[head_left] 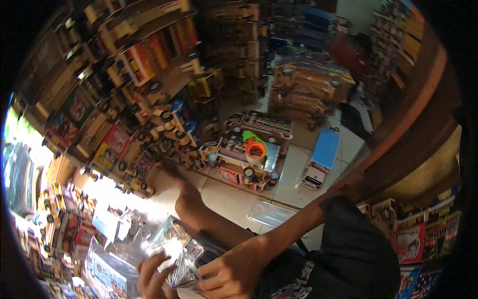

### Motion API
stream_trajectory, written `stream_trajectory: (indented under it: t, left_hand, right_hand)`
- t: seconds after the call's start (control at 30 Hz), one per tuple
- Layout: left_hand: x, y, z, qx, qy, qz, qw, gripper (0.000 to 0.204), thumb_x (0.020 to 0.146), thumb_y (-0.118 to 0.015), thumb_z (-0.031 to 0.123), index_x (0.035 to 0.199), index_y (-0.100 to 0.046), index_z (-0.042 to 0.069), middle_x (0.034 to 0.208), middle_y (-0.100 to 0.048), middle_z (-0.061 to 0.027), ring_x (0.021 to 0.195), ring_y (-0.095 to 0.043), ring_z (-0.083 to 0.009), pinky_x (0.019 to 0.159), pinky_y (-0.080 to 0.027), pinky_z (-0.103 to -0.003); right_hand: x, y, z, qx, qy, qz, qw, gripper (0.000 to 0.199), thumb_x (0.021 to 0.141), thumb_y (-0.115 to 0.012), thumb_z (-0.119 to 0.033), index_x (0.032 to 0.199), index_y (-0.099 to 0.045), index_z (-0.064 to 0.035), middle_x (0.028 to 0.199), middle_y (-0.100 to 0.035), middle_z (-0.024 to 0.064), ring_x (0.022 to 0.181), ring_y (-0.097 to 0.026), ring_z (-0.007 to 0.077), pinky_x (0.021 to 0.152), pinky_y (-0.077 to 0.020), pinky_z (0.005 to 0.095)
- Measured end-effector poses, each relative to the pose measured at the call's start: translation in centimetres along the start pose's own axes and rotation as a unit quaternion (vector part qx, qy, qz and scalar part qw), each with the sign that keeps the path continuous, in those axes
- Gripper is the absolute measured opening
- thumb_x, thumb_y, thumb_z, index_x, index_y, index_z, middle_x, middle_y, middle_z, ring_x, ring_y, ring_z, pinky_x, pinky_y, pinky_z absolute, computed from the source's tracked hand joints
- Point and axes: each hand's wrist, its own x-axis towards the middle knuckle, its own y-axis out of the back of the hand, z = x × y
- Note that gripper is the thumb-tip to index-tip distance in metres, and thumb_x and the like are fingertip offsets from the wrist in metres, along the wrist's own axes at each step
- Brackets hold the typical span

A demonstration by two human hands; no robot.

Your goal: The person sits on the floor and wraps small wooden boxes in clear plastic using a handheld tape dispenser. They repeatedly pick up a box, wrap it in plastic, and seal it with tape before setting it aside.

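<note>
"Plastic-wrapped package: where is it?"

"By the bare leg; the left hand and the right hand both have fingers closed on its crinkled film"

"What might go wrong?"

"Too hard a tug could split that film, and a loosened grip could let the package slip"

Glare seemingly hides part of the plastic-wrapped package.

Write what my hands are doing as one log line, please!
left hand: touching clear plastic wrap | right hand: gripping same wrap | wrap: creased, shiny | ahead: blue-topped toy truck on tiled floor
</note>
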Motion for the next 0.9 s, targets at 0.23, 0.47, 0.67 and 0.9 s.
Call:
stream_trajectory:
  t: [0.23,0.47,0.67,0.9]
  left_hand:
    - [-6.7,-3.7,-4.7,-0.079,0.138,0.137,0.978,0.041,0.098,-0.051,0.037,0.094,-0.072,0.001,0.108,-0.075,-0.0165,0.101,-0.065,-0.0336,0.098,-0.045,-0.045]
    - [-6.6,-3.4,-4.8,-0.077,0.138,0.153,0.976,0.032,0.101,-0.055,0.030,0.105,-0.069,0.002,0.109,-0.059,-0.0155,0.102,-0.055,-0.0271,0.099,-0.043,-0.042]
    - [-5.8,-2.4,-5.9,-0.012,0.053,0.128,0.990,0.047,0.103,-0.049,0.039,0.126,-0.076,0.008,0.117,-0.066,-0.0106,0.103,-0.057,-0.0286,0.097,-0.041,-0.041]
    - [-3.8,-0.3,-9.8,0.024,0.029,-0.013,0.999,0.074,0.101,-0.026,0.059,0.130,-0.077,0.015,0.126,-0.077,-0.0037,0.106,-0.061,-0.0326,0.093,-0.043,-0.043]
  right_hand:
    - [1.8,0.5,8.5,0.044,-0.001,-0.090,0.995,0.037,0.094,-0.069,-0.040,0.073,-0.055,-0.0128,0.080,-0.060,0.0009,0.074,-0.063,0.0181,0.064,-0.0545,0.0305]
    - [1.5,-7.2,17.0,0.350,-0.109,-0.150,0.918,0.048,0.102,-0.067,-0.040,0.069,-0.061,-0.0058,0.058,-0.057,0.0129,0.052,-0.059,0.0302,0.053,-0.0468,0.0408]
    - [-0.3,-10.0,17.4,0.464,-0.187,-0.173,0.848,0.042,0.104,-0.066,-0.030,0.074,-0.068,-0.0007,0.054,-0.054,0.0156,0.046,-0.051,0.0237,0.050,-0.0408,0.0379]
    - [0.0,-9.4,18.2,0.467,-0.316,-0.199,0.801,0.044,0.102,-0.071,-0.035,0.074,-0.075,-0.0011,0.053,-0.058,0.0054,0.051,-0.049,0.0086,0.050,-0.0401,0.0329]
